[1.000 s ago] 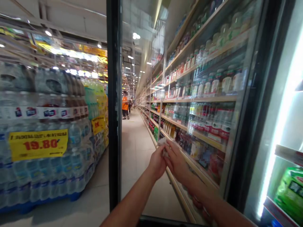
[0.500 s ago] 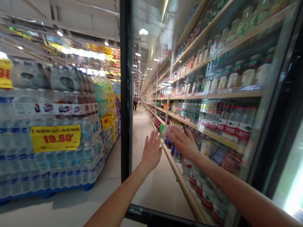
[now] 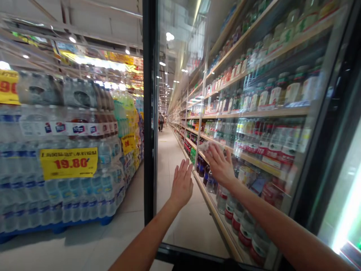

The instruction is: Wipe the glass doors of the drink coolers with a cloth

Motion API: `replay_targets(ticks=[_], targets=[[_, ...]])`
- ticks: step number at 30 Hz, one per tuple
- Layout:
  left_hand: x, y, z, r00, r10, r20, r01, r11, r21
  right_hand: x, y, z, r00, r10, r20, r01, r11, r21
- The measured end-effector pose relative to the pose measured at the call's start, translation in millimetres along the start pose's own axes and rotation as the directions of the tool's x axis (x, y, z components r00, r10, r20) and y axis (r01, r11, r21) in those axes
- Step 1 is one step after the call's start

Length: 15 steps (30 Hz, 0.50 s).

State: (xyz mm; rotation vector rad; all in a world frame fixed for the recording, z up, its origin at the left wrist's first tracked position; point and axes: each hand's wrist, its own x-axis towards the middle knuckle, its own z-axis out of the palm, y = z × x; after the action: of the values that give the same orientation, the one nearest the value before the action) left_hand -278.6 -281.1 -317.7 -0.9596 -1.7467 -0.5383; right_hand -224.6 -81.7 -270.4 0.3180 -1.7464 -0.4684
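Observation:
Before me stands a glass door with a black frame. My left hand lies flat on the glass or just off it, fingers stretched upward and holding nothing. To its right and a little higher, my right hand holds a crumpled white wipe, tissue or cloth, against the pane. The wipe sticks out past the fingertips, and the palm hides the rest. Rows of drink bottles on shelves show in or through the glass.
At left, shrink-wrapped bottle packs are stacked on a blue pallet, with a yellow price sign on them. A person stands far down the aisle. A bright light strip glows at the right edge.
My right hand has shifted slightly right with the white wipe and is less blurred. The left hand stays almost in place, a touch lower. The view has turned very slightly.

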Motion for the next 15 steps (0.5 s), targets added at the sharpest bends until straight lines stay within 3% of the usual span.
replay_targets(ticks=[3,4,5,7,9,13,15], targets=[[1.2,19.4,6.2,0.999,0.034,0.004,-0.033,0.994,-0.1,-25.5,-6.2,-4.7,0.955,-0.279,0.099,0.27,0.958,0.094],[2.9,26.1,8.9,0.998,0.06,0.001,-0.059,0.987,-0.146,-30.7,-8.3,-5.5,0.941,-0.316,0.119,0.305,0.946,0.107],[6.0,32.8,11.8,0.995,0.095,-0.003,-0.094,0.975,-0.2,-31.7,-9.2,-5.9,0.947,-0.294,0.128,0.283,0.954,0.099],[17.0,45.0,18.0,0.989,0.149,-0.021,-0.148,0.943,-0.3,-21.2,-6.7,-6.4,0.986,-0.124,0.11,0.12,0.992,0.046],[33.9,54.8,23.8,0.99,0.127,-0.068,-0.143,0.925,-0.353,-3.7,0.6,-8.8,0.998,0.016,0.065,-0.019,0.999,0.042],[77.6,71.0,32.7,0.974,-0.052,-0.219,-0.019,0.95,-0.311,1.3,27.6,-21.7,0.997,-0.073,-0.012,0.073,0.981,0.177],[102.0,82.5,37.6,0.957,-0.104,-0.27,0.032,0.965,-0.258,-12.9,46.8,-26.6,0.996,-0.005,-0.084,0.017,0.989,0.149]])
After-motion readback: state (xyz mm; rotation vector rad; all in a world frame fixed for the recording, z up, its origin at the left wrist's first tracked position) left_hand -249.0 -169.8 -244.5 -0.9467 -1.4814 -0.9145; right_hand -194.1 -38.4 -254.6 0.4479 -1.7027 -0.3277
